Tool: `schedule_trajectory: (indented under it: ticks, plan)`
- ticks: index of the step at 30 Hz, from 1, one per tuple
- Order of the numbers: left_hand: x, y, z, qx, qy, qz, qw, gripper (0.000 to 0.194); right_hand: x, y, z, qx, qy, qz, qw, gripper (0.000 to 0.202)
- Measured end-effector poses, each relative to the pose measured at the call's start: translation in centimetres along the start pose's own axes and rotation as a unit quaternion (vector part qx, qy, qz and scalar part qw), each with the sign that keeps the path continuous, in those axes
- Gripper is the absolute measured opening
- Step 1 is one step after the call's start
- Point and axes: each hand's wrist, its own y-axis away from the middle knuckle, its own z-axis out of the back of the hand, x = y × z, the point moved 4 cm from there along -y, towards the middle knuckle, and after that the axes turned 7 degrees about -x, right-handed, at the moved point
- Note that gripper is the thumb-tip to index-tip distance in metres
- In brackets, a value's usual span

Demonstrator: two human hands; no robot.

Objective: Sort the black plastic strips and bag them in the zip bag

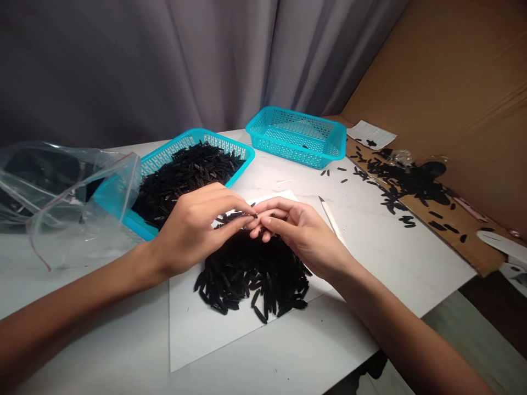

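Observation:
My left hand (201,225) pinches at its fingertips a small dark piece, mostly hidden. It meets my right hand (294,225), whose fingers are curled together with the thumb over them; what they hold, if anything, I cannot make out. Below both hands lies a pile of black elongated pieces (263,274) on a white sheet (185,340). Behind my left hand, a blue basket (247,159) is heaped with similar black pieces (197,167).
A second blue basket (296,137) stands farther back, with a small dark bit inside. Clear plastic bags (78,208) lie at left. A white pointed tool (331,219) rests right of my hands. Scattered black pieces (411,181) cover cardboard (489,252) at right.

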Motion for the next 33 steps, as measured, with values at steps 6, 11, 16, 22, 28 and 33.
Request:
schedule_trajectory:
  ticks: [6,11,16,22,28,33]
  plan:
    - [0.27,0.25,-0.19,0.005,0.022,0.088,0.996,0.008,-0.04,0.0,0.09,-0.001,0.003,0.008,1.0,0.009]
    - [0.47,0.38,-0.3,0.032,0.07,0.158,0.984,0.014,0.35,0.05,-0.1,0.0,0.039,0.02,0.999,0.008]
    - [0.26,0.27,0.07,0.001,0.088,0.153,0.984,0.003,0.36,-0.01,0.1,-0.014,0.041,0.014,0.999,0.013]
    - [0.36,0.14,0.02,-0.019,0.168,0.258,0.951,0.01,0.41,-0.05,0.49,-0.03,0.041,-0.003,0.999,0.012]
    - [0.56,0.09,-0.26,-0.017,0.167,0.276,0.947,0.004,0.43,0.08,0.46,-0.028,0.026,-0.014,0.999,0.011]
    - [0.64,0.21,-0.25,-0.015,0.118,0.234,0.965,0.006,0.36,0.1,0.4,-0.016,-0.002,-0.047,0.999,0.011]
